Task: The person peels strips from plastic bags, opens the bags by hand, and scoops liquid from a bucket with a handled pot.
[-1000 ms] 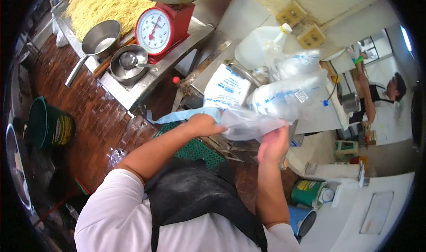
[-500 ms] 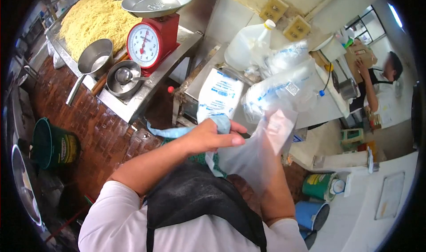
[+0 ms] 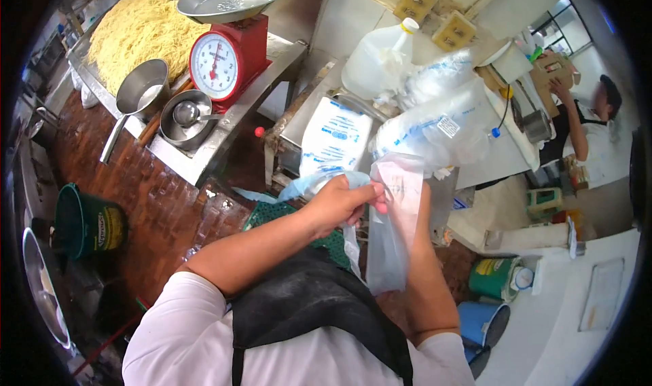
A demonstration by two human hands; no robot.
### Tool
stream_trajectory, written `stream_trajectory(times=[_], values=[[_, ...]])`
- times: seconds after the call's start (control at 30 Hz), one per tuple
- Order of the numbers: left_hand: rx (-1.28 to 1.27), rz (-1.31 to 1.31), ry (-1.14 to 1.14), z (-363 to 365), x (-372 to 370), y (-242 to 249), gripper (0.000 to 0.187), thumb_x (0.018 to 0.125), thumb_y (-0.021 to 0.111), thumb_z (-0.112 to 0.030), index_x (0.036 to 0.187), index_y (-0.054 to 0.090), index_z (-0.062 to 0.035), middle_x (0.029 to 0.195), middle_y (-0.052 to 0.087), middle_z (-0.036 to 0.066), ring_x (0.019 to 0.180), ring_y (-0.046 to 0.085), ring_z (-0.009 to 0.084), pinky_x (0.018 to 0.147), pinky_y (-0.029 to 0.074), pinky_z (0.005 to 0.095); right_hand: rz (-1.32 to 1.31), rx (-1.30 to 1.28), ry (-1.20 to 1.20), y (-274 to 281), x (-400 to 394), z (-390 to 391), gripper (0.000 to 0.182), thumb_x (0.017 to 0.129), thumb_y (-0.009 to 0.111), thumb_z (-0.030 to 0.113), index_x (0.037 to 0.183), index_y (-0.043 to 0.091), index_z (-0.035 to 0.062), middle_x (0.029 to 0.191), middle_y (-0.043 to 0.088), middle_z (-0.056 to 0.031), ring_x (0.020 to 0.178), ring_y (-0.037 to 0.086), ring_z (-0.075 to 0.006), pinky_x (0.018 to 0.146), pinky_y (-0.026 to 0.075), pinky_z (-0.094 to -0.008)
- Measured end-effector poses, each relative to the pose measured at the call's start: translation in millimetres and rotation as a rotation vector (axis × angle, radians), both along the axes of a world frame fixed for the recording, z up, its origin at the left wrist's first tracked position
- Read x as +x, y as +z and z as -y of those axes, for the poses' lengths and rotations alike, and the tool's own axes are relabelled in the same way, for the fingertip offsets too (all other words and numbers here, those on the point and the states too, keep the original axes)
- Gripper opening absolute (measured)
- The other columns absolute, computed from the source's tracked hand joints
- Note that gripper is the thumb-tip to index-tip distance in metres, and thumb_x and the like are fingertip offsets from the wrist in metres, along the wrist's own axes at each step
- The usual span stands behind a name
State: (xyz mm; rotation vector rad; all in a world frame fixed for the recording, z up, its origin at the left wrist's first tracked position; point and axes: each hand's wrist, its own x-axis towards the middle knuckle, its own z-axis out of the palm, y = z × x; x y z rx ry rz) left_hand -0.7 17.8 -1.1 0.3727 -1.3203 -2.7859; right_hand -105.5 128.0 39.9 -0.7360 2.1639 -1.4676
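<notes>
A translucent plastic bag (image 3: 387,257) hangs open-side up between my hands, over the front of my black apron. My left hand (image 3: 341,201) is closed, pinching the near edge of the bag between thumb and fingers. A pale blue plastic strip (image 3: 296,188) runs across the back of the same hand and trails to the left. My right hand (image 3: 418,203) is behind the film at the bag's upper right and grips it; its fingers are largely covered by the plastic. Just beyond my hands lies a white pack with blue print (image 3: 336,136), beside large clear plastic packs (image 3: 435,131).
Yellow noodles (image 3: 142,36) are heaped on the left metal table, with a red dial scale (image 3: 251,53), a saucepan (image 3: 141,90) and a bowl with a ladle (image 3: 185,136). A plastic jug (image 3: 377,63) stands behind the packs. A green bucket (image 3: 78,223) sits on the floor. Another person (image 3: 594,128) works far right.
My left hand has moved right and its fingers have closed on the bag's edge. The right hand has shifted slightly left, and the bag now hangs straighter between both hands.
</notes>
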Motion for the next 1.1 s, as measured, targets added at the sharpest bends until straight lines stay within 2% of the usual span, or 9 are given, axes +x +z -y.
stream_trajectory(times=[0.03,0.07,0.13,0.27,0.33,0.43,0.53,0.8,1.1], values=[[-0.053,0.014,0.014,-2.0,-1.6,-0.6,0.031,0.089,0.067,-0.031,0.103,0.06,-0.0043,0.086,0.068,0.007,0.049,0.045,0.0071,0.048,0.042,0.0228,0.233,0.028,-0.047,3.2,3.1,-1.6,0.016,0.08,0.068,0.011,0.092,0.066,0.0005,0.096,0.066,-0.008,0.085,0.062,-0.0162,0.071,0.05,-0.031],[-0.106,0.029,0.029,-4.2,-2.9,-1.9,0.034,0.088,0.069,-0.031,0.105,0.06,-0.0039,0.089,0.068,0.007,0.053,0.048,0.0067,0.05,0.043,0.0225,-0.225,0.037,0.151,-8.0,-3.1,-9.5,0.02,0.087,0.064,0.015,0.1,0.066,0.0006,0.098,0.065,-0.0057,0.088,0.06,-0.015,0.076,0.049,-0.0292],[-0.169,0.009,0.159,-7.0,-6.7,-0.9,0.061,0.076,0.079,-0.034,0.119,0.057,0.0023,0.106,0.066,0.008,0.078,0.056,0.0086,0.059,0.043,0.0228,0.065,-0.155,0.08,-17.6,1.4,-8.5,0.025,0.09,0.061,0.018,0.108,0.064,0.0002,0.101,0.065,-0.0054,0.092,0.06,-0.0152,0.079,0.048,-0.0286],[-0.295,-0.209,0.246,-3.1,-15.6,-21.6,0.061,0.075,0.081,-0.025,0.123,0.056,0.0025,0.124,0.059,0.014,0.087,0.055,0.0078,0.061,0.044,0.0246,0.351,-0.249,0.086,-11.7,5.8,-9.1,0.035,0.092,0.061,0.018,0.122,0.058,0.0001,0.108,0.064,-0.0075,0.102,0.058,-0.015,0.083,0.047,-0.0284],[-0.27,-0.063,0.159,7.8,-5.4,-1.6,0.048,0.077,0.08,-0.021,0.115,0.059,-0.0013,0.104,0.063,0.007,0.084,0.059,0.0112,0.066,0.048,0.0261,0.209,-0.297,0.183,-16.8,7.5,-13.9,0.033,0.093,0.06,0.018,0.121,0.06,0.0006,0.107,0.064,-0.0083,0.098,0.06,-0.0151,0.084,0.047,-0.0288],[-0.224,-0.019,0.21,6.5,-6.7,-11.8,0.026,0.08,0.078,-0.021,0.096,0.064,-0.0057,0.081,0.063,0.0,0.066,0.055,0.0072,0.054,0.045,0.0235,0.669,-0.258,-0.008,-19.7,-17.7,-33.2,0.028,0.094,0.059,0.021,0.112,0.065,0.0,0.099,0.067,-0.0078,0.092,0.062,-0.0142,0.084,0.047,-0.029],[-0.237,0.065,0.171,11.7,0.2,-13.7,0.021,0.081,0.077,-0.024,0.088,0.065,-0.0075,0.075,0.061,-0.003,0.06,0.052,0.0056,0.049,0.041,0.023,0.295,-0.038,-0.027,4.3,-36.1,-53.6,0.026,0.095,0.058,0.023,0.101,0.069,0.0006,0.09,0.068,-0.006,0.085,0.062,-0.0121,0.08,0.048,-0.0277],[-0.317,0.134,0.164,13.5,-1.5,-14.5,0.023,0.082,0.076,-0.022,0.092,0.061,-0.008,0.075,0.059,-0.002,0.059,0.052,0.007,0.048,0.04,0.0223,0.038,0.174,0.214,34.2,-15.8,-62.0,0.015,0.088,0.069,0.013,0.087,0.069,-0.0021,0.076,0.064,0.0006,0.07,0.053,-0.0044,0.063,0.044,-0.0223],[-0.513,-0.037,0.621,7.0,12.6,-12.5,0.036,0.078,0.079,-0.016,0.103,0.059,0.0,0.095,0.06,0.006,0.087,0.055,0.0129,0.076,0.046,0.0285,0.047,0.019,0.12,17.1,-13.8,-47.7,0.014,0.09,0.066,0.013,0.09,0.066,-0.0015,0.079,0.063,0.0005,0.069,0.053,-0.0049,0.062,0.043,-0.0216]])
